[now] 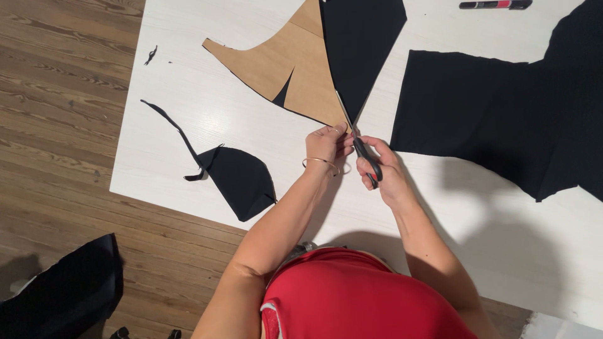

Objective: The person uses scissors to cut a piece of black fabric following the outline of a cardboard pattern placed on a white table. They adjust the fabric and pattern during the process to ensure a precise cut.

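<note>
A white surface (pixel 188 113) is filling most of the head view, standing on a wooden floor (pixel 56 125), and a large piece of black cloth (pixel 502 125) is lying across its right side. Nearer the middle, a tan paper pattern (pixel 295 69) is lying on a black fabric panel (pixel 361 44), whose long edge is running from the far side of the surface down toward the person. A smaller black offcut (pixel 242 179) with a thin trailing strip is lying to the left, well apart from the hands, and a dark bundle (pixel 63 295) is sitting on the floor. A marker (pixel 495 4) is resting at the far edge. The left hand (pixel 325 144) is pressing its fingertips down on the near point of the pattern, its grip flat and closed onto the paper. Just beside it, the right hand (pixel 383 169) is closing its grip around the handles of the scissors (pixel 358 135), whose blades are pointing away from the person along the pattern's edge, parted slightly around the fabric. The right hand is the nearer to the cutting line, with the uncut fabric lying straight ahead of the blades.
</note>
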